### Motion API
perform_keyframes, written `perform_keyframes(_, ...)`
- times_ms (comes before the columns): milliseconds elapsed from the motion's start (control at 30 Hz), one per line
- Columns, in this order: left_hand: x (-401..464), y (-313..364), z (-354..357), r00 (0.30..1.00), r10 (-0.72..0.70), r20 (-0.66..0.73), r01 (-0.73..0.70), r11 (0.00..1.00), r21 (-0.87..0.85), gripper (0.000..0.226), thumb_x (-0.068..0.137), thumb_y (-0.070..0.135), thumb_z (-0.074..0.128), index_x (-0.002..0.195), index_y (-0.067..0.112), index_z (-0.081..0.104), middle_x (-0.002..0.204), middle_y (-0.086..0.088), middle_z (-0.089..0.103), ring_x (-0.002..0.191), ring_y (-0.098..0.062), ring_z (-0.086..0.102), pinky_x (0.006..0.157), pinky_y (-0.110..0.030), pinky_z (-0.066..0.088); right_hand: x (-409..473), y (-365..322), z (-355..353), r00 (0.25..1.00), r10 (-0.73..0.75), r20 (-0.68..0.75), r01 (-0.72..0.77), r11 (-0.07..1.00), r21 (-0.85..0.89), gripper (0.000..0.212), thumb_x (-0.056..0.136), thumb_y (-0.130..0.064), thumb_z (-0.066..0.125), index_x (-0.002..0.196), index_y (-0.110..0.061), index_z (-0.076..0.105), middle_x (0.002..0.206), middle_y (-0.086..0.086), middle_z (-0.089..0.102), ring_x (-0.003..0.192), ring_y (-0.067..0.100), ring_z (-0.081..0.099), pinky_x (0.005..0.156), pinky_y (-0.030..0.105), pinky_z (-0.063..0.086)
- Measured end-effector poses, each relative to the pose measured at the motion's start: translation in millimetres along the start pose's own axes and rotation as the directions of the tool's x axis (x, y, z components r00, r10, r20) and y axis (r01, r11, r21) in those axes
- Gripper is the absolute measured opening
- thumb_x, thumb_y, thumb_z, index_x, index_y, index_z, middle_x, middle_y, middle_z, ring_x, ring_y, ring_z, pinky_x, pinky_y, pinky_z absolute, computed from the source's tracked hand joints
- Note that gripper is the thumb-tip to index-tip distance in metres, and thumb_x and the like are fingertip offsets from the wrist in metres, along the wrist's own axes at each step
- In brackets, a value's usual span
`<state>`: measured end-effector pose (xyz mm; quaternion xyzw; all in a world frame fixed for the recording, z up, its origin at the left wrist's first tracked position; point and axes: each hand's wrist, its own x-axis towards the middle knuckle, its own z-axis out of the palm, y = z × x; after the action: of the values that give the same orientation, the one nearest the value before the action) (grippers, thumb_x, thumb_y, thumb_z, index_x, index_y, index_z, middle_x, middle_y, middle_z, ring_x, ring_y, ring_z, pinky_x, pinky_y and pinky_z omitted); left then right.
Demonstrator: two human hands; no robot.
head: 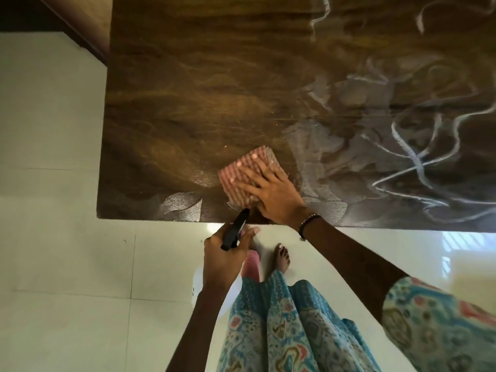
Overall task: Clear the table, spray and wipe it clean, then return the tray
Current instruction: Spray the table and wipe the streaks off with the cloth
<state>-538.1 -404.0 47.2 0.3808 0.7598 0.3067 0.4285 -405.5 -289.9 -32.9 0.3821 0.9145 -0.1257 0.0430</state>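
Observation:
A folded red-and-white striped cloth [241, 167] lies on the dark wooden table [214, 89] near its front edge. My right hand [271, 191] presses flat on the cloth with spread fingers. My left hand [224, 253] hangs just below the table's front edge and grips a spray bottle; its black trigger head [235, 229] points up toward the table, and its white body [198, 280] shows behind my wrist. Wet streaks and smears [402, 146] cover the right half of the table top. No tray is in view.
Pale glossy floor tiles [53, 237] lie left of and in front of the table. My bare foot [281, 260] and patterned blue dress [290, 331] are close to the table's front edge. A brown wooden panel [88, 20] stands at the far left corner.

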Motion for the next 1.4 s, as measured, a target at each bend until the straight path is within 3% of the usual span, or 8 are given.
perform_keyframes(100,-5.9,9.5,11.2,0.999,0.001,0.047,-0.001,1.0,0.005,0.029,0.075,0.025,0.078,0.062,0.03,0.053,0.057,0.014,0.062,0.046,-0.008,0.045,0.049,-0.009,0.032,-37.8,23.6,5.0,0.992,-0.129,-0.005,0.128,0.989,-0.068,0.059,0.088,-0.041,0.035,0.146,-0.031,0.033,0.154,0.006,0.033,0.143,0.035,0.024,0.115,0.051,0.018)
perform_keyframes(233,-8.0,12.4,24.1,0.996,-0.019,0.089,0.019,1.0,-0.002,0.024,0.074,0.025,0.078,0.065,0.028,0.056,0.056,0.014,0.062,0.046,-0.006,0.046,0.049,-0.006,0.033,-50.6,60.3,2.9,0.997,0.03,-0.065,-0.033,0.998,-0.053,0.067,0.086,-0.034,0.054,0.147,-0.032,0.027,0.155,0.006,0.03,0.144,0.035,0.021,0.114,0.05,0.017)
perform_keyframes(400,-5.9,-1.9,44.0,0.967,-0.022,0.254,-0.023,0.985,0.171,0.034,0.072,0.043,0.079,0.071,0.014,0.061,0.059,0.006,0.061,0.049,-0.006,0.051,0.056,-0.024,0.044,-21.2,86.6,-12.9,0.995,0.083,0.061,-0.083,0.997,0.004,0.061,0.089,-0.039,0.027,0.149,-0.033,0.024,0.158,0.005,0.023,0.146,0.035,0.015,0.116,0.051,0.02)
perform_keyframes(567,-5.2,8.0,64.6,0.936,-0.04,0.351,-0.085,0.939,0.333,0.04,0.071,0.047,0.078,0.065,0.021,0.048,0.056,0.009,0.051,0.059,-0.023,0.053,0.061,-0.029,0.043,-23.3,110.7,-22.4,0.996,-0.023,0.091,0.025,1.0,-0.017,0.06,0.091,-0.035,0.038,0.149,-0.034,0.023,0.159,0.002,0.019,0.147,0.033,0.012,0.116,0.053,0.023)
perform_keyframes(933,-0.7,0.6,65.4,0.968,-0.098,0.232,0.002,0.925,0.38,0.045,0.072,0.05,0.076,0.085,0.008,0.067,0.083,-0.011,0.069,0.079,-0.029,0.066,0.071,-0.035,0.051,-28.5,95.0,-19.2,0.996,0.049,0.069,-0.052,0.998,0.036,0.061,0.091,-0.034,0.044,0.149,-0.032,0.027,0.159,0.005,0.02,0.147,0.035,0.011,0.115,0.053,0.016)
perform_keyframes(1100,9.1,1.3,46.4,0.982,-0.069,0.175,0.026,0.971,0.236,0.039,0.066,0.05,0.078,0.075,0.013,0.068,0.061,0.003,0.064,0.056,-0.004,0.056,0.062,-0.024,0.041,-50.1,44.9,1.1,0.996,0.084,0.026,-0.085,0.995,0.055,0.061,0.087,-0.043,0.03,0.146,-0.031,0.033,0.156,0.008,0.028,0.144,0.039,0.017,0.114,0.058,0.015)
perform_keyframes(1267,20.1,13.8,37.4,0.986,-0.05,0.161,0.014,0.976,0.218,0.027,0.067,0.037,0.083,0.072,0.016,0.067,0.058,0.008,0.063,0.051,-0.008,0.053,0.056,-0.019,0.04,-114.0,26.8,20.7,0.998,0.058,0.025,-0.058,0.998,0.004,0.053,0.093,-0.044,0.033,0.144,-0.032,0.038,0.155,0.006,0.031,0.144,0.035,0.02,0.115,0.053,0.014)
perform_keyframes(1400,27.7,19.1,35.1,0.982,-0.068,0.178,0.028,0.976,0.218,0.033,0.069,0.039,0.082,0.071,0.01,0.067,0.062,0.002,0.067,0.055,-0.009,0.057,0.061,-0.024,0.045,-150.2,57.2,18.0,0.963,0.269,-0.014,-0.266,0.959,0.103,0.053,0.095,-0.043,0.03,0.147,-0.031,0.028,0.155,0.007,0.029,0.145,0.034,0.015,0.112,0.056,0.025)
